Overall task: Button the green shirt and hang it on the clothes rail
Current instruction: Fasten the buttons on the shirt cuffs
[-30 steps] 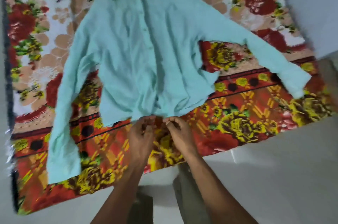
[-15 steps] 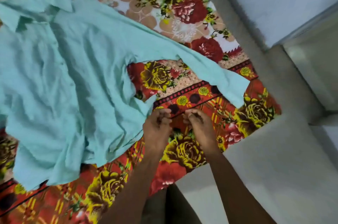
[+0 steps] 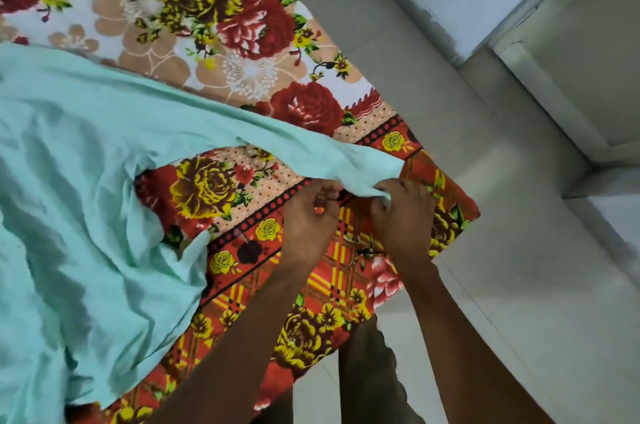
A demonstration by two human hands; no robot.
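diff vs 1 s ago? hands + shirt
Both hands left the shirt's bottom hem and went to the end of its sleeve. The right hand now grips the cuff; the left hand is at the cuff's edge with fingers curled, grip unclear. The shirt still lies spread on the floral blanket.

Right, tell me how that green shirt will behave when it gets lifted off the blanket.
The green shirt will probably hang limp: it lies in soft wrinkles on the floral blanket. It looks thin and light, since its cuff bunches easily between the left hand and right hand. The sleeves will likely dangle and swing.
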